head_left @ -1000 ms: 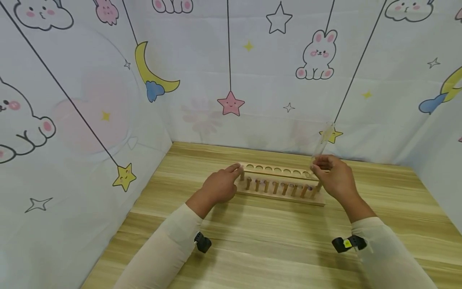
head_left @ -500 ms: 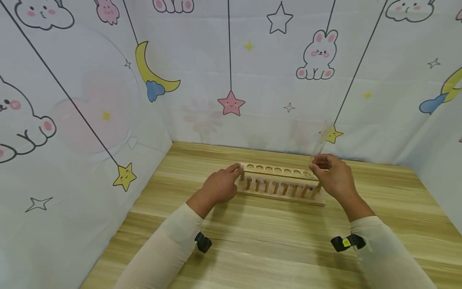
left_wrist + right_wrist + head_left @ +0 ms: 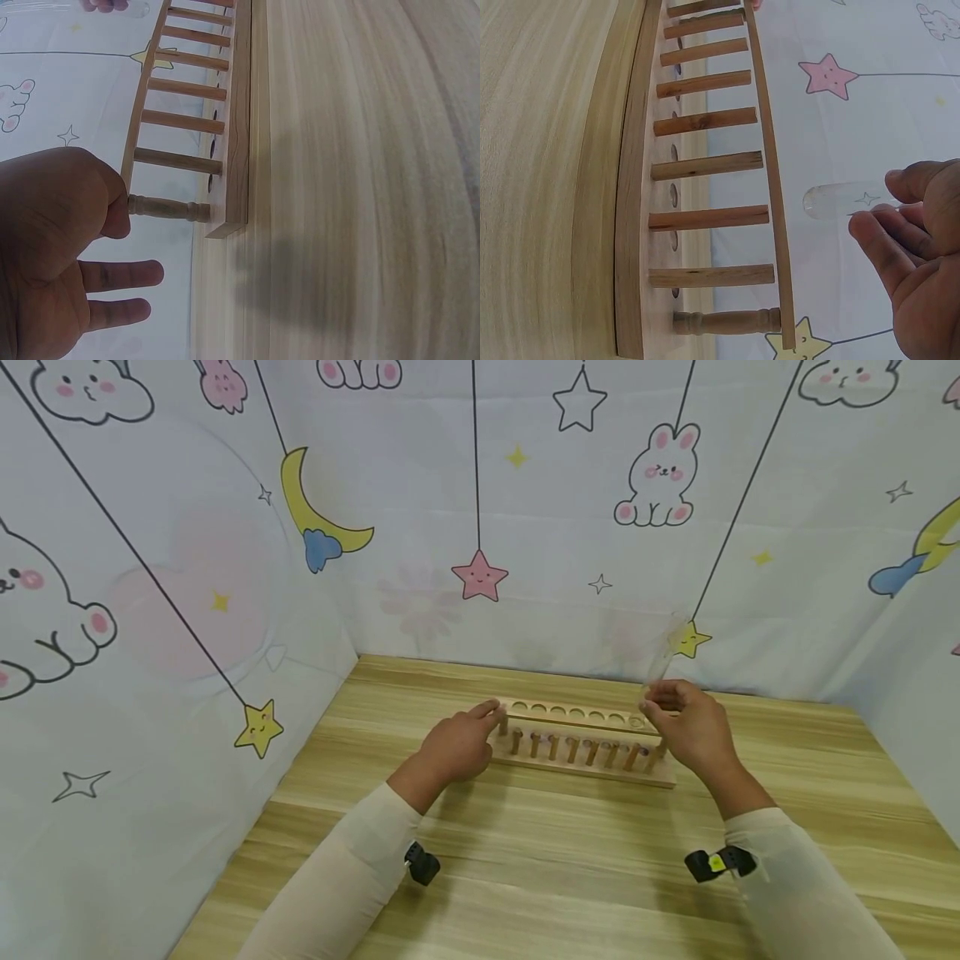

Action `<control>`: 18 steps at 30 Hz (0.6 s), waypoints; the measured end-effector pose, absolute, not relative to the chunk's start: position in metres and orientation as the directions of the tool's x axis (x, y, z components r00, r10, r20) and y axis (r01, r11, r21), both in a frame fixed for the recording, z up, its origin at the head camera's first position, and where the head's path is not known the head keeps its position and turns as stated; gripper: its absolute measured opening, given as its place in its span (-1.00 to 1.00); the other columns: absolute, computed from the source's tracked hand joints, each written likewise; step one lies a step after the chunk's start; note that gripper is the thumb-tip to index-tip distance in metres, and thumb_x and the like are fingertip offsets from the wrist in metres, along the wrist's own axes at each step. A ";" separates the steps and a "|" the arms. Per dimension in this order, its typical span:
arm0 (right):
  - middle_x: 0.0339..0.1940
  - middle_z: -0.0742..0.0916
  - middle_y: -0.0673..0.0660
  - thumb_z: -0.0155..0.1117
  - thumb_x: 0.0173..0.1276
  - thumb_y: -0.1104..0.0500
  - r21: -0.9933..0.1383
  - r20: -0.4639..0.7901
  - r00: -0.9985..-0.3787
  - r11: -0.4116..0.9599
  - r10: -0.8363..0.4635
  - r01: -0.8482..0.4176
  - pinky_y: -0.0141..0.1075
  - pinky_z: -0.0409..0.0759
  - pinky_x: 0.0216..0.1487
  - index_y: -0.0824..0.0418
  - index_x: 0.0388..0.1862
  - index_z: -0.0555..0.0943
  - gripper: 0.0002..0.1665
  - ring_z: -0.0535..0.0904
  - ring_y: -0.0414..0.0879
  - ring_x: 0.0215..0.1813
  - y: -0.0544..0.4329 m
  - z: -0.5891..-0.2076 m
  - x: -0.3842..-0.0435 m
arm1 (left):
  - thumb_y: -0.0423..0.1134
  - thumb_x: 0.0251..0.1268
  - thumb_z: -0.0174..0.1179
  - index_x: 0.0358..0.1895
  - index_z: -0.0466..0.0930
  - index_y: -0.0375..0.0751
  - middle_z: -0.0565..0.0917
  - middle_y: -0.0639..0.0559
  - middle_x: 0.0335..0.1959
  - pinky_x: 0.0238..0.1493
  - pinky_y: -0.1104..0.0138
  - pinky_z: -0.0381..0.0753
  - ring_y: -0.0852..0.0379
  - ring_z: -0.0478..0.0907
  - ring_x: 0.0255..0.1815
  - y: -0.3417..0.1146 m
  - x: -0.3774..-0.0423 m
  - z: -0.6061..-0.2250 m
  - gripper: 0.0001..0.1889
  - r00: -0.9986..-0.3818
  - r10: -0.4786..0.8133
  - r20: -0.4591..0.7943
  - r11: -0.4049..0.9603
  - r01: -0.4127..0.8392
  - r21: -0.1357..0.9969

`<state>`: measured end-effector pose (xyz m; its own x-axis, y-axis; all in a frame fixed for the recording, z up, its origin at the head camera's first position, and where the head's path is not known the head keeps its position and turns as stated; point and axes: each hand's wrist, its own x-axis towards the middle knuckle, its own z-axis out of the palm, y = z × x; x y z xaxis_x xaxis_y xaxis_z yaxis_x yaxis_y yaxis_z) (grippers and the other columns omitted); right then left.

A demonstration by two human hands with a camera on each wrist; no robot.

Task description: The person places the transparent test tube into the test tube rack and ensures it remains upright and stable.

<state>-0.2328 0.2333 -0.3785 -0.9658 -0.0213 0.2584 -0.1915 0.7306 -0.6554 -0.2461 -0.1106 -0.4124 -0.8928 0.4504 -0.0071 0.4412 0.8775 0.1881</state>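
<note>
A wooden test tube rack (image 3: 585,770) stands on the table, with a row of round holes along its top bar and upright pegs in front. At its left end my left hand (image 3: 459,747) holds the top bar; two of its fingers (image 3: 124,275) stick out straight below in the left wrist view. Above the rack's right end, my right hand (image 3: 697,727) pinches a clear glass test tube (image 3: 662,660), which leans to the right. The tube's rounded end (image 3: 821,201) points out past the fingertips in the right wrist view, apart from the top bar (image 3: 769,150).
Pale striped wood covers the table (image 3: 525,877). Behind it and at both sides hang white cloth walls (image 3: 540,635) printed with stars, moons and rabbits. Black wrist cameras (image 3: 422,862) sit on both sleeves.
My right hand has shifted very slightly left with the tilted test tube. The left hand and the rack have stayed in place.
</note>
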 end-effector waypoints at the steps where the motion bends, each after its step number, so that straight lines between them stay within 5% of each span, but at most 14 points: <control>1: 0.22 0.72 0.39 0.24 0.66 0.02 -0.657 0.254 -0.967 0.730 -0.021 -0.189 0.19 0.65 0.09 0.37 0.36 0.57 -0.48 0.63 0.34 0.27 0.233 -0.378 -0.233 | -0.37 0.61 0.03 0.68 0.27 -0.06 0.22 0.00 0.70 -0.57 0.33 0.10 0.18 0.08 -0.65 -0.111 -0.246 -0.412 -0.37 -0.893 0.451 -0.007 0.877 0.442 0.187; 18: 0.20 0.73 0.37 0.24 0.66 -0.01 -0.661 0.240 -0.971 0.728 -0.022 -0.180 0.16 0.67 0.06 0.34 0.31 0.59 -0.50 0.63 0.32 0.27 0.229 -0.380 -0.236 | -0.38 0.60 0.03 0.68 0.27 -0.07 0.22 -0.02 0.70 -0.58 0.33 0.10 0.19 0.08 -0.65 -0.111 -0.246 -0.411 -0.37 -0.891 0.454 -0.006 0.875 0.444 0.191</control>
